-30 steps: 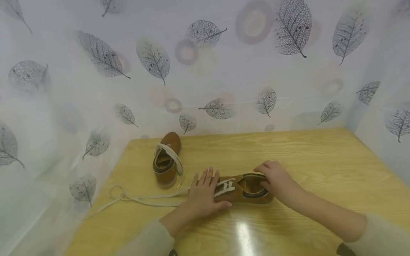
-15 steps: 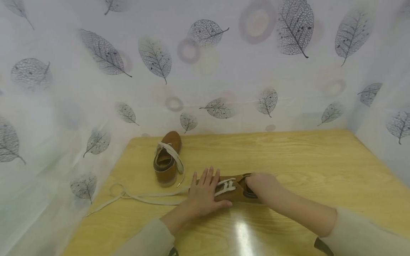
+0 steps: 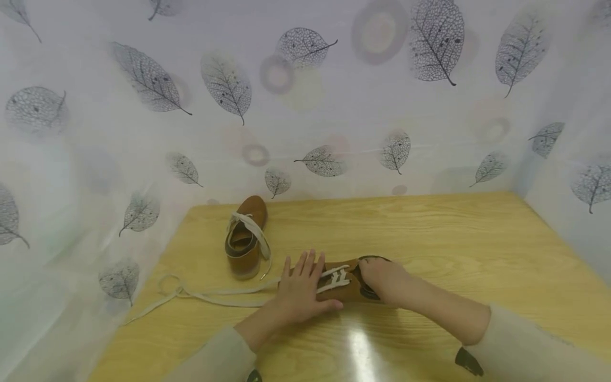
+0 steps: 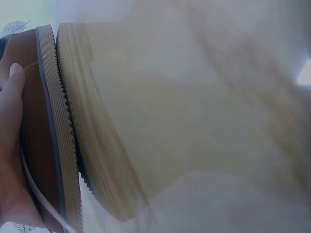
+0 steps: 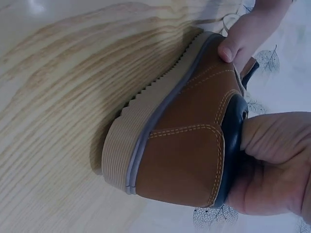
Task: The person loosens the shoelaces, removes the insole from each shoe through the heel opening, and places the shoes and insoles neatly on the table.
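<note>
A brown leather shoe [image 3: 355, 295] with a dark collar lies on the table, toe to the left. My left hand [image 3: 300, 297] rests on its front part, fingers spread over the toe and laces, thumb along the near side. My right hand [image 3: 382, 278] reaches into the shoe's opening, its fingers hidden inside by the tongue; I cannot tell what they hold. The right wrist view shows the brown heel [image 5: 180, 167] and the right hand [image 5: 272, 165] entering over the padded collar [image 5: 233, 141]. In the left wrist view, the left thumb [image 4: 15, 80] touches the shoe's side [image 4: 36, 116].
A second brown shoe [image 3: 244, 260] stands behind and left, toe away, its pale lace draped over the opening. Long cream laces [image 3: 229, 302] run left from the first shoe to a loop on the wooden table [image 3: 458, 228]. A leaf-print curtain [image 3: 334, 106] stands behind.
My right hand has moved left from the heel end of the collar and down into the shoe's opening, towards the tongue. The left hand stays on the toe.
</note>
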